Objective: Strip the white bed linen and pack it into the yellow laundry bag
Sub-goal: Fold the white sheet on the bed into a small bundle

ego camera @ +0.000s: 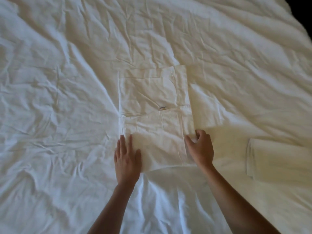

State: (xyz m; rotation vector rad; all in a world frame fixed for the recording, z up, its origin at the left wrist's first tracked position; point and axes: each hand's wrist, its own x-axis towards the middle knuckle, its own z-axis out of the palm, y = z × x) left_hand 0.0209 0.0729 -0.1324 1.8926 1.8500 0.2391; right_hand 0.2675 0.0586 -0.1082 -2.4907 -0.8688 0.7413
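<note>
A folded white pillowcase (152, 102) lies flat in the middle of the bed, with a small label near its centre. My left hand (127, 157) presses flat on its near left corner, fingers straight. My right hand (200, 147) pinches the pillowcase's near right edge between thumb and curled fingers. Beneath it spreads a wrinkled white sheet (59, 98) that covers the whole bed. The yellow laundry bag is not in view.
A second folded white piece (276, 159) lies on the sheet at the right, near my right forearm. The bed's far right corner ends against a dark area (302, 7).
</note>
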